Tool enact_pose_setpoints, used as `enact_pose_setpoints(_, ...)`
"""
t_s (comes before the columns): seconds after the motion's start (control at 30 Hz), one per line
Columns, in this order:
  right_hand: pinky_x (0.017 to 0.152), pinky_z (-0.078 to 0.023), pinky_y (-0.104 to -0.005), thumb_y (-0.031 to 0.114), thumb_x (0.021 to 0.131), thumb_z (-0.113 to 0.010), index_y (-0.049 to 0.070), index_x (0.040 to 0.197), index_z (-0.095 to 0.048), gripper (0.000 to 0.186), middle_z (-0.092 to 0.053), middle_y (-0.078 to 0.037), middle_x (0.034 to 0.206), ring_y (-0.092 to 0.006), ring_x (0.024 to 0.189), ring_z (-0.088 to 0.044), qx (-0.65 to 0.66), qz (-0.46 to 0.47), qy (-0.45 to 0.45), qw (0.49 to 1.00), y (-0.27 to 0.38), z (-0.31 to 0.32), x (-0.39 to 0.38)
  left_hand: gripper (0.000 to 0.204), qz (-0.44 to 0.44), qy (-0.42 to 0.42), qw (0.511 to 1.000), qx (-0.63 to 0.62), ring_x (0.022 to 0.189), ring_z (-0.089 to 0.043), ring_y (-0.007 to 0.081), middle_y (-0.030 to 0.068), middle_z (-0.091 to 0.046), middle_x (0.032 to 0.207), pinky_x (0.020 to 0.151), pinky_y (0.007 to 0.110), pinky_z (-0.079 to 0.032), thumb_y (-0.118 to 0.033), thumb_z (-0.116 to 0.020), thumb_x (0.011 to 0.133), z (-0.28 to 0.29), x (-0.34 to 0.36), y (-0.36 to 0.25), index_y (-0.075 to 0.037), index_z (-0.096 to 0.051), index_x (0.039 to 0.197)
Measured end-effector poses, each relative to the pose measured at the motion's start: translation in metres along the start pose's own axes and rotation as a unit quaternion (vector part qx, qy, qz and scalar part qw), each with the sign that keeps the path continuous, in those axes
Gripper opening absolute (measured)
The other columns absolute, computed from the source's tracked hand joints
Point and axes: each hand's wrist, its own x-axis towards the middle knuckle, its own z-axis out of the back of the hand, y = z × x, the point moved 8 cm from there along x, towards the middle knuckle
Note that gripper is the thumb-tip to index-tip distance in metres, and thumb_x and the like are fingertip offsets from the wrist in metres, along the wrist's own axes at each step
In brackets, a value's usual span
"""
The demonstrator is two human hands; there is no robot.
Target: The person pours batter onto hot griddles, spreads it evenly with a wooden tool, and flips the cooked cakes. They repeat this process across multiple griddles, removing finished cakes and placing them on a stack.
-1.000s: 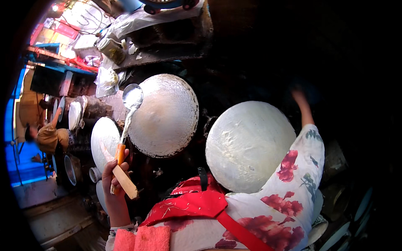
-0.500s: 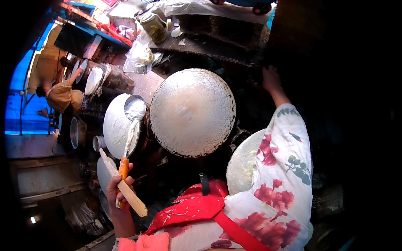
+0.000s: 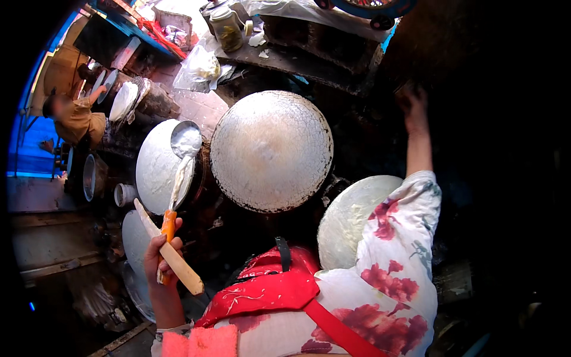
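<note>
My left hand [image 3: 163, 256] grips an orange-handled metal ladle [image 3: 185, 140] coated in white batter, together with a flat wooden spatula [image 3: 185, 272]. The ladle's bowl is over the edge of a white-coated round griddle [image 3: 153, 168] at left. A larger griddle [image 3: 267, 154] with a pale, crackled surface lies in the middle. Another pale griddle [image 3: 342, 223] is partly behind my right sleeve. My right hand [image 3: 413, 104] is stretched into deep shadow at upper right, beside a dark shelf [image 3: 321, 74]; its fingers and anything in them are too dim to make out.
A glass jar [image 3: 226, 33] and a plastic bag [image 3: 199, 68] stand at the back. A wheeled blue object [image 3: 357, 9] sits above the shelf. At far left, another person [image 3: 80, 119] reaches toward upright round plates, near pots [image 3: 95, 178] and a white tub [image 3: 125, 193].
My right arm has reached farther forward and up, away from the right griddle. The view has shifted, putting the middle griddle more central. My left hand still holds the ladle and spatula.
</note>
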Motion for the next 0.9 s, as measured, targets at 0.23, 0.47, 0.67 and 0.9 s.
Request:
enact_pose_setpoints(0.23,0.099,-0.039,-0.0361,0.024,0.071,-0.078,0.001,0.129,-0.040,0.073,-0.049,-0.015,0.126,-0.0267,0.116,-0.049,-0.210,0.070,-0.140,0.965,-0.062,0.028,-0.016,0.049,0.007,0.008,1.000,-0.002,0.038,-0.047,0.0078,0.0071,-0.049,0.065,0.034,0.020,-0.041,-0.016,-0.042,0.092,0.004,0.000,0.003,0.001,-0.029,0.137)
enact_pose_setpoints(0.47,0.086,-0.048,-0.0351,0.017,0.079,-0.072,0.007,0.124,-0.048,0.053,-0.057,-0.008,0.113,-0.0196,0.107,-0.054,0.088,0.039,0.008,0.995,0.019,-0.011,-0.035,0.051,-0.004,0.023,1.000,0.003,0.040,-0.051,0.0098,0.0079,-0.049,0.068,0.039,0.020,-0.047,-0.016,-0.042,0.093,-0.001,-0.008,0.001,0.000,-0.027,0.138)
enact_pose_setpoints(0.67,0.097,-0.041,-0.0349,0.020,0.076,-0.074,0.001,0.129,-0.041,0.065,-0.051,-0.017,0.122,-0.0239,0.114,-0.050,-0.176,0.044,-0.113,0.977,-0.058,0.034,-0.039,0.050,0.006,0.011,1.000,0.004,0.037,-0.045,0.0080,0.0081,-0.051,0.069,0.034,0.021,-0.041,-0.015,-0.042,0.092,0.001,0.002,0.002,0.001,-0.029,0.137)
enact_pose_setpoints(0.9,0.093,-0.043,-0.0313,0.028,0.077,-0.069,0.004,0.128,-0.048,0.060,-0.053,-0.011,0.122,-0.0235,0.107,-0.055,-0.121,-0.026,0.055,0.991,-0.035,-0.029,-0.075,0.050,0.005,0.018,1.000,-0.018,0.037,-0.045,0.0074,0.0051,-0.047,0.065,0.034,0.020,-0.041,-0.015,-0.042,0.092,0.008,0.005,0.000,0.000,-0.029,0.137)
